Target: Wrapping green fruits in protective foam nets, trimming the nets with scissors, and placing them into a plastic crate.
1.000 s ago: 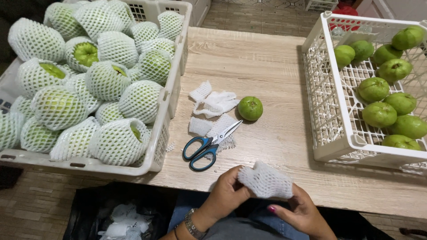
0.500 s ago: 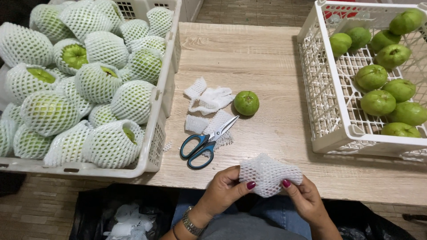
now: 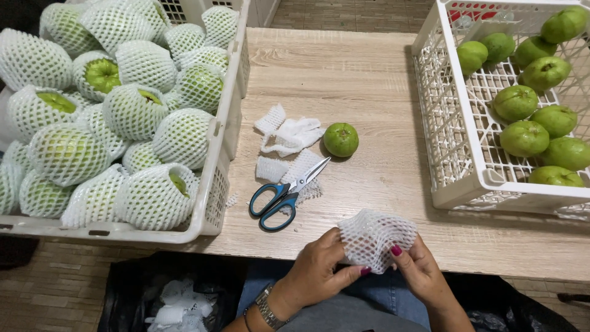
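Foam net sleeve (image 3: 376, 238): white mesh, held at the near table edge, at 6 o'clock in the head view, clamped between both hands; no fruit shows inside it, though the pictures do not settle this.

Left to right: the left crate (image 3: 212, 178), at 9 o'clock, holds green fruits wrapped in like sleeves; the blue-handled scissors (image 3: 284, 194) lie shut just past the sleeve at 11 o'clock from it, blades resting on foam scraps (image 3: 289, 136); one bare green fruit (image 3: 341, 139) sits at 12 o'clock from the hands; the right crate (image 3: 455, 154), at 3 o'clock, holds bare fruits.

Left hand (image 3: 316, 270): fingers closed on the sleeve's left edge. Right hand (image 3: 418, 270): thumb and fingers pinching its right lower edge.

Handling, as a judgement: grip the mesh at opposite edges; pull evenly so the cells stretch without tearing; keep the sleeve over the table (image 3: 369, 74), clear of the scissors.
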